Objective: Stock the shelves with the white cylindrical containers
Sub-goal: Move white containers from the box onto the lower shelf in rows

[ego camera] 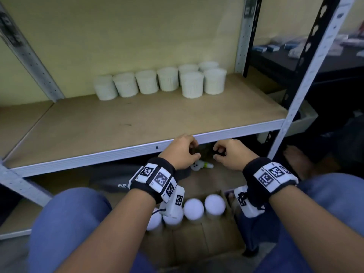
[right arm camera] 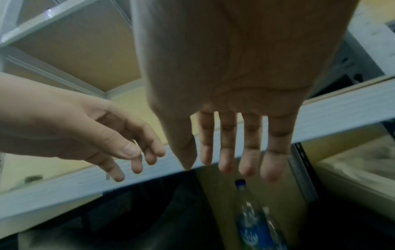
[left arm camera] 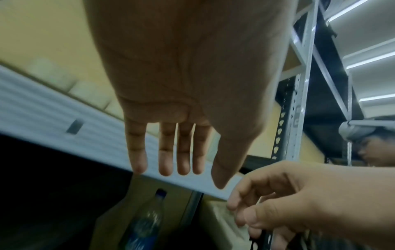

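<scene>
Several white cylindrical containers (ego camera: pixel 161 81) stand in a row at the back of the wooden shelf (ego camera: pixel 137 119), with two more in front at the right end. More containers (ego camera: pixel 194 208) show their round white lids in a cardboard box (ego camera: pixel 197 243) between my knees. My left hand (ego camera: pixel 194 149) and right hand (ego camera: pixel 218 152) hover side by side at the shelf's front rail, above the box. Both hold nothing. In the wrist views the left hand's fingers (left arm camera: pixel 165 160) and the right hand's fingers (right arm camera: pixel 227 152) hang loosely downward.
A blue-labelled water bottle (right arm camera: pixel 254 219) lies under the shelf beside a dark bag. A grey upright post (ego camera: pixel 307 75) stands at the right, with a black rack (ego camera: pixel 315 56) holding small packets beyond it. My knees (ego camera: pixel 69 223) flank the box.
</scene>
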The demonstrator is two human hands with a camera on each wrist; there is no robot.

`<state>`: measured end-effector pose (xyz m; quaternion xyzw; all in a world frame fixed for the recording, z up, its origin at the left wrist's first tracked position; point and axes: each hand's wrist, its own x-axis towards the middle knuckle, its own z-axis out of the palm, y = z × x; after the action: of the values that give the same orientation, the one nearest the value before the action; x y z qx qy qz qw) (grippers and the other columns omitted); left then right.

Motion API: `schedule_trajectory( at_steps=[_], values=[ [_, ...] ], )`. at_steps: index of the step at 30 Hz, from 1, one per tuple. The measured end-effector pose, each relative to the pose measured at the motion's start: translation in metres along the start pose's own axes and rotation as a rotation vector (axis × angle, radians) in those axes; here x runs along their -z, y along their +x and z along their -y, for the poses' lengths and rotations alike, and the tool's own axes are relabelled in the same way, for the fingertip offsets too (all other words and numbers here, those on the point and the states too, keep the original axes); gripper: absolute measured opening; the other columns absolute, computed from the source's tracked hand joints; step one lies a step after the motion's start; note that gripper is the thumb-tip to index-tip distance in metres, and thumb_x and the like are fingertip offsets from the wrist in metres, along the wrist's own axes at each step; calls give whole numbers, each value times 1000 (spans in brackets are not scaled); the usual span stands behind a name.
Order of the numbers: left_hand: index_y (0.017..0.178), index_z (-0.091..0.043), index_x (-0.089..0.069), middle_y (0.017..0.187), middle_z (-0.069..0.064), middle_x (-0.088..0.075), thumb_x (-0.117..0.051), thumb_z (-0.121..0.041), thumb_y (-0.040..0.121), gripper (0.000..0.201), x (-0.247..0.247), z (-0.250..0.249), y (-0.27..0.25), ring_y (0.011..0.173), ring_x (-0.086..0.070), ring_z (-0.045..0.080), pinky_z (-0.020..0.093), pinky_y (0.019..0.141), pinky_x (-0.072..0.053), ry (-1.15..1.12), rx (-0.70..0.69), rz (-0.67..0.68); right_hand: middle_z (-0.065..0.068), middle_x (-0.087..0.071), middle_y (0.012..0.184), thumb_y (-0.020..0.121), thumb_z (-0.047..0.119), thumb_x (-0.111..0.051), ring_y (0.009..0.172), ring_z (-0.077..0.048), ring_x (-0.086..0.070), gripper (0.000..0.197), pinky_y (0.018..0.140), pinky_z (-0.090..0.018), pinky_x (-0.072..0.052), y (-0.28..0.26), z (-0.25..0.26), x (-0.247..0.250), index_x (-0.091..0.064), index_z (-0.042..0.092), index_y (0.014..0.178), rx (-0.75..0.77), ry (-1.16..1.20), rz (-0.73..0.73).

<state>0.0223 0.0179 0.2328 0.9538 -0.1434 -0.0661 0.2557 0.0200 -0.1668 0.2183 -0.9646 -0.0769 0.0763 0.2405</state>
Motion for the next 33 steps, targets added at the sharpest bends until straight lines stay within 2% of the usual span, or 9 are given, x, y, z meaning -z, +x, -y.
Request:
schedule_trajectory(
  at_steps=[5,8,11,14,18,20,22,28,33],
  values=[
    [117,-13,-59,117,6,-55,-66,-28,84,37,-54,35,12,102,-58,21,28,85,-47,30,104,179,-8,-62,118,88,24,-62,109,-25,-59,31,90,-33,-48,10,-27,-46,-60,14,117,-107,-27,198],
    [121,-13,-57,124,10,-52,-66,-24,83,41,-96,62,23,111,-56,25,31,92,-47,23,181,273,-12,-61,124,89,22,-60,114,-28,-59,36,90,-32,-49,25,-43,-77,-58,11,123,-158,-89,319],
    [125,-11,-54,127,11,-51,-67,-25,82,48,-140,89,32,115,-54,28,34,96,-47,40,255,346,-15,-62,123,89,25,-58,112,-32,-60,38,93,-38,-52,39,-58,-115,-58,6,122,-187,-161,407],
    [127,-10,-50,131,12,-51,-67,-27,80,53,-181,114,37,120,-49,30,36,97,-46,46,312,419,-12,-52,132,87,32,-60,118,-34,-54,52,96,-45,-50,50,-76,-161,-47,13,134,-213,-220,485],
    [144,-19,-33,150,11,-28,-68,-31,81,72,-225,142,39,135,-33,36,42,108,-37,44,367,507,-5,-35,144,84,39,-58,131,-37,-39,61,108,-55,-32,60,-96,-210,-36,27,140,-228,-358,566],
    [144,-21,-31,148,10,-27,-70,-32,80,76,-241,149,41,133,-34,36,43,107,-36,89,364,535,-7,-25,151,87,36,-55,141,-36,-23,63,115,-57,-17,63,-104,-228,-31,25,144,-239,-396,603],
    [144,-22,-29,146,9,-27,-72,-30,76,81,-256,153,42,133,-31,36,45,106,-37,100,369,571,-10,-19,154,89,33,-54,143,-37,-17,62,116,-54,-9,66,-110,-240,-29,20,145,-234,-431,610],
    [143,-33,-29,143,6,-25,-71,-33,68,85,-293,156,32,122,-41,33,42,95,-42,189,330,437,-11,-17,149,72,38,-75,134,-41,-28,92,111,-50,-24,70,-123,-262,-21,29,146,-195,-518,669],
    [142,-34,-25,149,6,-17,-62,-19,77,77,-305,154,31,125,-39,30,43,103,-33,265,350,389,-11,-22,143,70,28,-74,126,-38,-36,83,107,-48,-26,71,-123,-273,-29,27,139,-187,-562,620]
  ],
)
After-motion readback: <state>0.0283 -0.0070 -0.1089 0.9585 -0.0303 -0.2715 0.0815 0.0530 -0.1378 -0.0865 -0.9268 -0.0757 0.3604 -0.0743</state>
